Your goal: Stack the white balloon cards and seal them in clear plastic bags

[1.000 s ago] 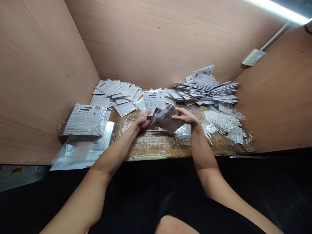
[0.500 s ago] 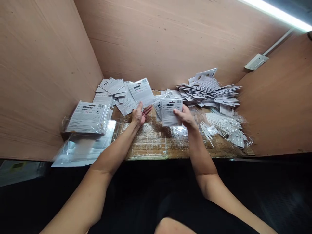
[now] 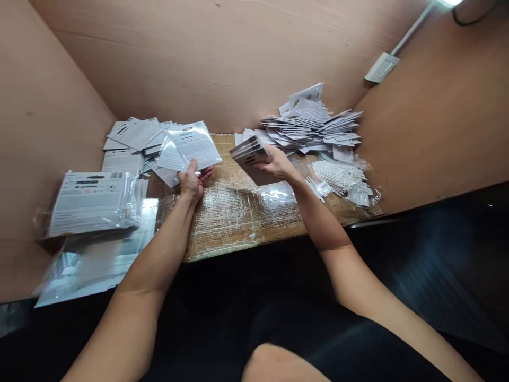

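My left hand [image 3: 191, 183] pinches a glossy card in a clear plastic sleeve [image 3: 194, 147] at its lower edge, over a loose spread of white printed cards [image 3: 129, 135]. My right hand [image 3: 278, 164] grips a small fanned stack of similar cards [image 3: 248, 159], its fingers hiding part of the stack. Both hands are above a wooden tabletop, and my right hand is close to a taller heap of cards [image 3: 310, 124] behind it.
A thick plastic-wrapped packet of cards [image 3: 93, 204] lies at the left, on a flat plastic bag [image 3: 95, 265]. Thin white strips in plastic [image 3: 338, 178] lie at the right. Plywood walls surround the clear-film-covered tabletop [image 3: 226, 220] on three sides.
The view has swung, shifting the scene left and up. My right hand has moved left with its stack, now tilted flatter. My left hand now pinches a sleeved card.
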`<state>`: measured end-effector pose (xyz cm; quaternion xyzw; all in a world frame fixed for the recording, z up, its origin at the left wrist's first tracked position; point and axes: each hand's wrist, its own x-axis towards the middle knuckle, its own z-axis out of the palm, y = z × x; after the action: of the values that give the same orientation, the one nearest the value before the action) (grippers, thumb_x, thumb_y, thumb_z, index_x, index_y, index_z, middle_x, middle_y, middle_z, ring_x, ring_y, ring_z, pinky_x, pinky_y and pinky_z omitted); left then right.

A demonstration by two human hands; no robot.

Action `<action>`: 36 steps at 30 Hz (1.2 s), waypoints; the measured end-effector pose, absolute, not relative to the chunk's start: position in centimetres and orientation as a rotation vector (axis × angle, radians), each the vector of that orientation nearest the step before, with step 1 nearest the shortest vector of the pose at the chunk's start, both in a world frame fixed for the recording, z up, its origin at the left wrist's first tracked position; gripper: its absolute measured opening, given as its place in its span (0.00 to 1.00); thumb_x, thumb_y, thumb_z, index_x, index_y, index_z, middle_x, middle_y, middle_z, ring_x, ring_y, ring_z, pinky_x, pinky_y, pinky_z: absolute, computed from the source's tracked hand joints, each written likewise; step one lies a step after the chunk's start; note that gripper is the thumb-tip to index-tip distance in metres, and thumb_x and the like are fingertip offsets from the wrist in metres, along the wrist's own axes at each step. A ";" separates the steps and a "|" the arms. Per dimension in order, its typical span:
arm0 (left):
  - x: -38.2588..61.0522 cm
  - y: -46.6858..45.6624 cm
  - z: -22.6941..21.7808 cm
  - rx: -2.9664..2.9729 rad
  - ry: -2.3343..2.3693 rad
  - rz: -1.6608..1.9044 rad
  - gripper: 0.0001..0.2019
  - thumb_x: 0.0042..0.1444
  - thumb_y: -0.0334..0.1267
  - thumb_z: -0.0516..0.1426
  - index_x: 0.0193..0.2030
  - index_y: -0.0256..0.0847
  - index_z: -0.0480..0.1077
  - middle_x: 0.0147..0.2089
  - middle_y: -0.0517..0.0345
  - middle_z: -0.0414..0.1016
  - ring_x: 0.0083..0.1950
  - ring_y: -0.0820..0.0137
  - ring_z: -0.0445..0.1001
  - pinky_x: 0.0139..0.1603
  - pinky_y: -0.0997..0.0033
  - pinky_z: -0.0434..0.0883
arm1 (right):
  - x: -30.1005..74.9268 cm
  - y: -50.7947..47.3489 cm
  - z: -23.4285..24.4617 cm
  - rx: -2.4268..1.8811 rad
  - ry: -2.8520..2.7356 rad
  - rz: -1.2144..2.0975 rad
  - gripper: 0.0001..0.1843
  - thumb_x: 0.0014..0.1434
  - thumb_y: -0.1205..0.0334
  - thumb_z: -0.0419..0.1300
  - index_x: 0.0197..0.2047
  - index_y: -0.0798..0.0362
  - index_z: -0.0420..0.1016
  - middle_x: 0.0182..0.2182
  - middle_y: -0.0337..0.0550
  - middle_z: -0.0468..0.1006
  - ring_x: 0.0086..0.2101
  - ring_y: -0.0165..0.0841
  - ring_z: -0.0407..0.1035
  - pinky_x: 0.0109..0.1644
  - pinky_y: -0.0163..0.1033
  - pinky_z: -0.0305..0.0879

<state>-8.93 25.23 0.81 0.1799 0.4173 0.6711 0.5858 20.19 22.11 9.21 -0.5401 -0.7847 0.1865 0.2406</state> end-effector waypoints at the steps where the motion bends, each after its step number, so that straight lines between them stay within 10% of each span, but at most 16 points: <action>1: -9.0 25.2 0.8 0.418 0.987 1.561 0.17 0.67 0.42 0.66 0.60 0.44 0.71 0.38 0.60 0.86 0.30 0.69 0.86 0.35 0.73 0.84 | 21.0 21.1 8.2 -1.392 -1.977 0.606 0.30 0.58 0.55 0.70 0.63 0.50 0.76 0.59 0.50 0.84 0.61 0.52 0.76 0.68 0.61 0.72; 10: -8.4 24.7 0.2 0.517 0.965 1.461 0.14 0.64 0.40 0.69 0.54 0.47 0.75 0.41 0.61 0.87 0.31 0.69 0.87 0.35 0.73 0.84 | 27.2 14.2 1.9 -1.377 -1.154 1.118 0.34 0.44 0.47 0.82 0.50 0.53 0.82 0.50 0.53 0.89 0.53 0.52 0.82 0.65 0.62 0.78; 14: -7.4 23.6 0.9 0.476 0.944 1.388 0.15 0.65 0.41 0.70 0.54 0.43 0.75 0.38 0.60 0.86 0.28 0.71 0.85 0.37 0.74 0.83 | 33.6 15.1 4.6 -1.989 -1.290 0.481 0.26 0.38 0.58 0.86 0.38 0.51 0.80 0.46 0.65 0.88 0.52 0.60 0.80 0.60 0.63 0.74; 17: -6.7 23.1 0.9 0.527 0.893 1.317 0.19 0.61 0.44 0.73 0.53 0.39 0.76 0.39 0.55 0.87 0.30 0.68 0.86 0.42 0.69 0.85 | 32.3 16.4 5.5 -1.982 -1.335 0.154 0.37 0.39 0.55 0.87 0.49 0.57 0.80 0.63 0.84 0.75 0.68 0.73 0.63 0.71 0.73 0.58; 21: -5.5 21.6 0.2 0.631 0.811 1.218 0.25 0.58 0.47 0.76 0.54 0.37 0.77 0.43 0.48 0.88 0.33 0.64 0.88 0.46 0.62 0.86 | 22.2 18.5 5.0 -1.600 -1.472 0.520 0.47 0.57 0.35 0.77 0.68 0.56 0.72 0.67 0.70 0.75 0.64 0.58 0.71 0.71 0.67 0.67; 24: -4.7 20.6 -0.6 0.714 0.754 1.187 0.28 0.56 0.51 0.77 0.56 0.37 0.78 0.46 0.45 0.89 0.39 0.59 0.90 0.49 0.60 0.86 | 14.3 21.2 3.6 -1.247 -1.328 1.195 0.48 0.57 0.24 0.70 0.63 0.55 0.74 0.58 0.63 0.84 0.57 0.53 0.79 0.63 0.60 0.79; 28: -5.0 21.1 -0.9 0.818 0.792 1.196 0.25 0.51 0.47 0.79 0.50 0.38 0.80 0.47 0.46 0.88 0.49 0.56 0.88 0.53 0.61 0.84 | 10.9 23.7 3.2 -1.046 -1.177 1.230 0.49 0.49 0.18 0.69 0.56 0.51 0.75 0.49 0.55 0.87 0.52 0.51 0.81 0.58 0.56 0.81; 36: -5.9 23.0 0.2 0.561 0.597 1.437 0.30 0.56 0.54 0.76 0.59 0.42 0.77 0.62 0.44 0.84 0.69 0.54 0.81 0.69 0.58 0.76 | 9.3 23.4 7.5 -1.550 -2.140 0.300 0.27 0.76 0.49 0.55 0.68 0.56 0.72 0.57 0.67 0.80 0.57 0.57 0.74 0.63 0.61 0.70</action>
<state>-5.86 22.96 0.18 0.2494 0.2656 0.6395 0.6770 9.33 23.38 7.50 -0.5658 -0.7815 0.1095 0.2388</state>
